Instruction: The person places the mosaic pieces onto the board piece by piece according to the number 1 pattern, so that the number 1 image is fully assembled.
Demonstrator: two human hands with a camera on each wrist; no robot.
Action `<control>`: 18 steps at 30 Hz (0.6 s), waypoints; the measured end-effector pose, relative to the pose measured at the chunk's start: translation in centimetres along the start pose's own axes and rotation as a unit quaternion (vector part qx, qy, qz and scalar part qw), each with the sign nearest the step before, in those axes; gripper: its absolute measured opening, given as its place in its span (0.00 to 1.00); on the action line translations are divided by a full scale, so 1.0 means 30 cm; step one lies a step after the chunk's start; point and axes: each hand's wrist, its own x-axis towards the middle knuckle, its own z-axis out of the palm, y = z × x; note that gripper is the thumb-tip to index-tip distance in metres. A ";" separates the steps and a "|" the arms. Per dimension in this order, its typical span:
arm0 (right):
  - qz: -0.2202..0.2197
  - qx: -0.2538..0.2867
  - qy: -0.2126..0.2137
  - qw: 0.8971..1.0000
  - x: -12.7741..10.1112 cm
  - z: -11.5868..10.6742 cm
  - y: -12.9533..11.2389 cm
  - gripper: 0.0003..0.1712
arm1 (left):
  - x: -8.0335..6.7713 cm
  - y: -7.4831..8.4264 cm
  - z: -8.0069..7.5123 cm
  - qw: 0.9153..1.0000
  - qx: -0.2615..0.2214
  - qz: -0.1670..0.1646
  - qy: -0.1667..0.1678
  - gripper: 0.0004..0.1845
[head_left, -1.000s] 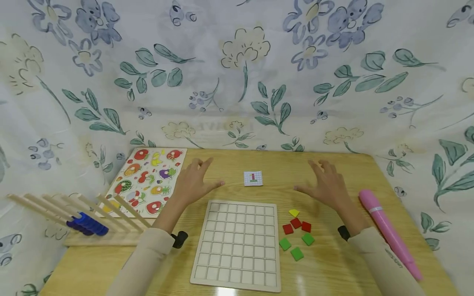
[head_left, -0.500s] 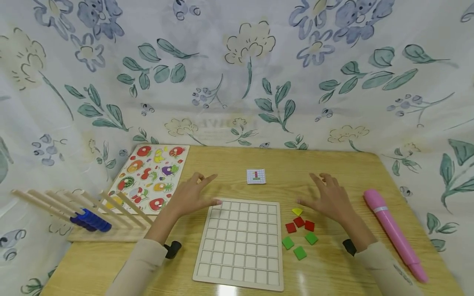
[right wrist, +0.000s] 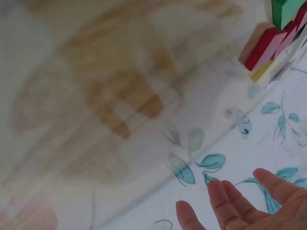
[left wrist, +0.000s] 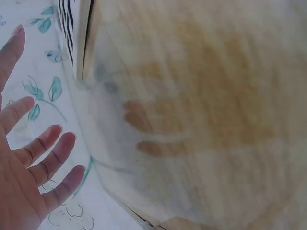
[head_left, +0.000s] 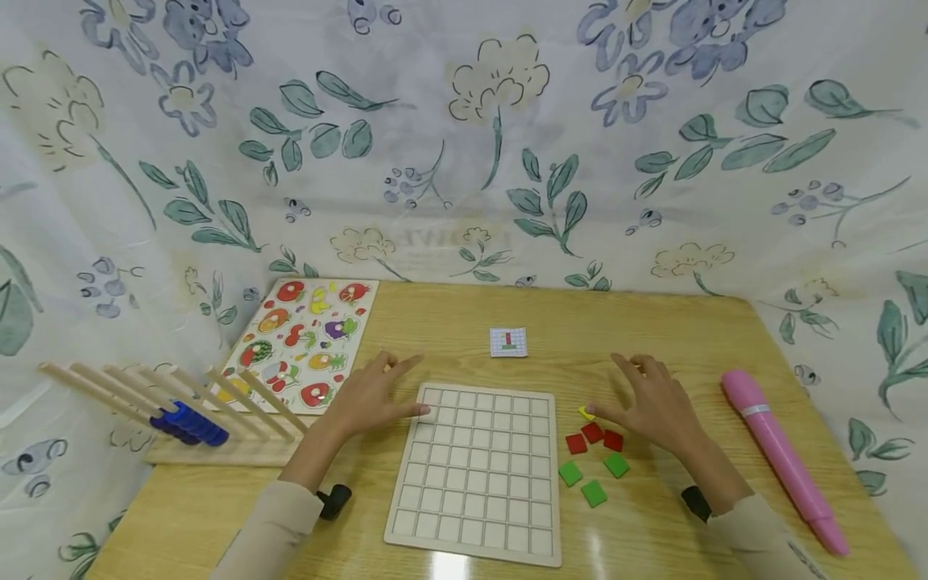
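Observation:
A pale wooden grid board [head_left: 478,472] lies flat on the table in front of me. My left hand [head_left: 370,391] hovers open, fingers spread, at the board's top left corner, thumb by its edge. My right hand [head_left: 652,400] is open too, its thumb close to a yellow tile [head_left: 585,413]. Red tiles [head_left: 594,438] and green tiles [head_left: 593,479] lie loose right of the board. A small pattern card [head_left: 508,341] sits beyond the board. In the wrist views the left hand's fingers [left wrist: 45,163] and the right hand's fingers [right wrist: 235,203] are spread and hold nothing.
A fruit peg puzzle [head_left: 303,342] lies at the back left. A wooden rod rack with blue discs [head_left: 190,423] stands at the left edge. A pink pen-shaped object [head_left: 779,456] lies at the right. Floral cloth [head_left: 464,145] hangs behind the wooden table [head_left: 652,322].
Both hands have drawn back toward me and inward: the left to the board's top left corner, the right down to the yellow tile. The head view shifted slightly.

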 end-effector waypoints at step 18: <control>0.015 0.034 -0.024 0.999 -0.053 0.010 -0.007 0.50 | -0.072 -0.021 0.035 0.998 -0.050 -0.014 -0.038 0.47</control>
